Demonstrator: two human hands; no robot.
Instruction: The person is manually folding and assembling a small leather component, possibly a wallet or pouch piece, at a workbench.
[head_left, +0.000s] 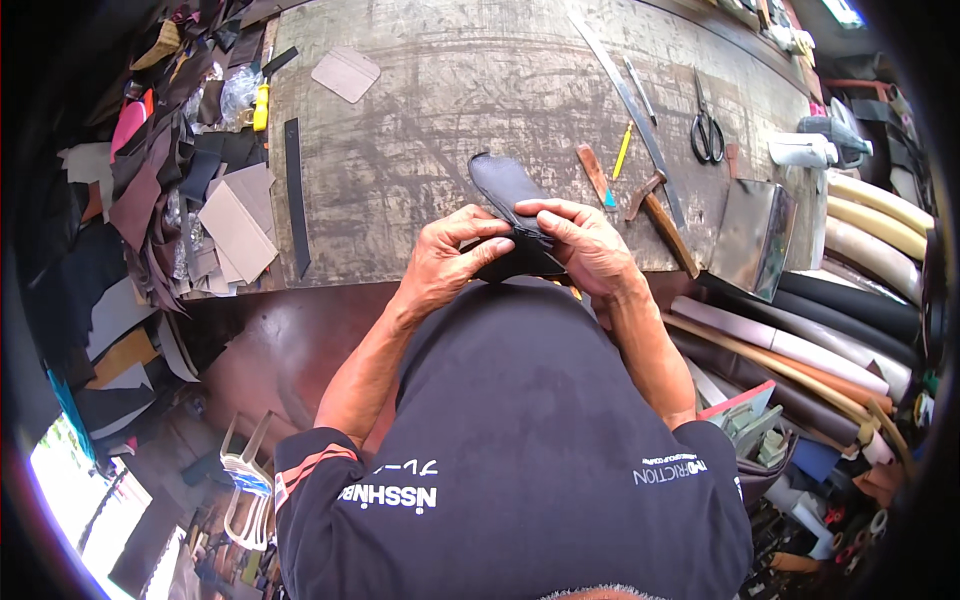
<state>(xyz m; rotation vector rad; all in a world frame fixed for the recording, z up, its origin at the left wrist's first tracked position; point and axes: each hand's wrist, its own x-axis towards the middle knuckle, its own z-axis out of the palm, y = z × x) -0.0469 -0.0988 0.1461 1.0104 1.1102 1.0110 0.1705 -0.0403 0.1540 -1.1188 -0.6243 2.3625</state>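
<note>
Close in front of my body, at the near edge of the workbench [400,130], both hands grip a folded black leather piece [508,183]. One rounded end of it points away from me, up and to the left. My left hand [450,255] pinches its near part between thumb and fingers. On the other side my right hand [592,248] holds the fold, thumb and index finger pressed on the top. The leather's underside and some of my fingertips are hidden. Just right of my right hand lie a hammer [660,215] and a wooden-handled tool [592,168].
A long metal ruler [625,90], yellow pen [622,152] and black scissors [707,135] lie on the right. A metal block [745,235] stands at the near right corner. Leather scraps [150,205] heap up at left, beside a black strip [296,195]. Material rolls [870,230] fill the right.
</note>
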